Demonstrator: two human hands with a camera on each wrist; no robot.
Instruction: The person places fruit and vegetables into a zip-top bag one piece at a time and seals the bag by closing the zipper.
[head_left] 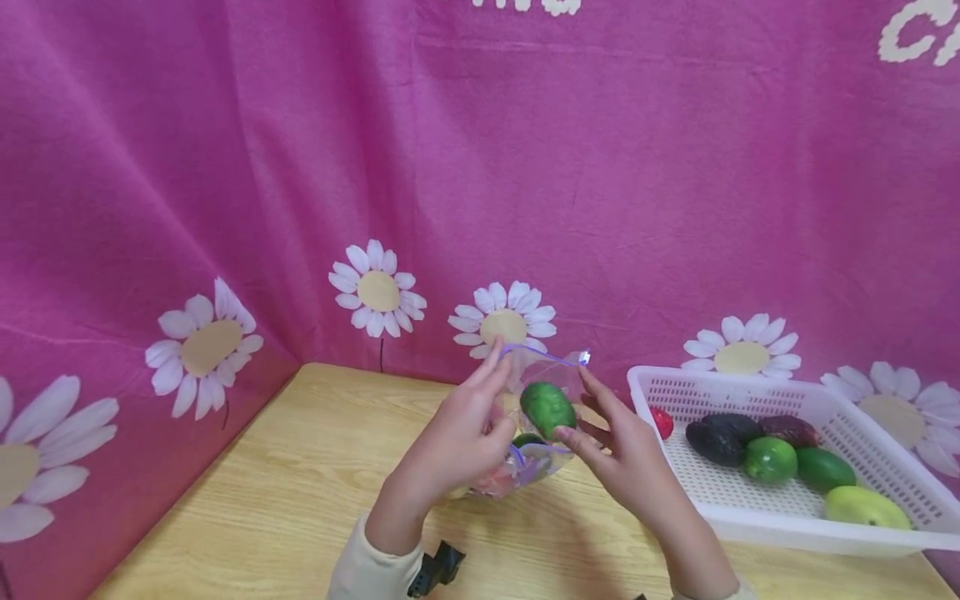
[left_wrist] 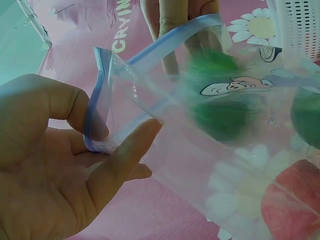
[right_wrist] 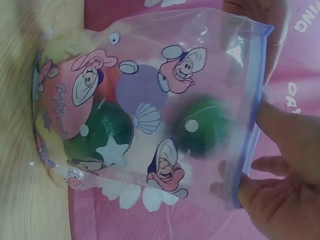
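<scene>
A clear zip bag (right_wrist: 150, 107) with a purple-blue rim and cartoon prints stands upright on the table, its mouth spread. My left hand (head_left: 468, 425) pinches one side of the rim between thumb and fingers (left_wrist: 122, 155). At the opposite side my right hand (head_left: 618, 437) holds the rim, its fingertips partly seen through the plastic (right_wrist: 218, 186). A green oval fruit (head_left: 547, 407), blurred in both wrist views, is in the bag's upper part near my right thumb. Below it lie another dark green fruit (right_wrist: 100, 132) and a red one (left_wrist: 295, 202).
A white perforated basket (head_left: 645, 392) stands to the right. It holds several dark purple and green fruits, a yellow-green fruit (head_left: 866, 507) and a red one (head_left: 662, 422). A pink daisy-print cloth (head_left: 600, 208) hangs behind the wooden table (head_left: 337, 450).
</scene>
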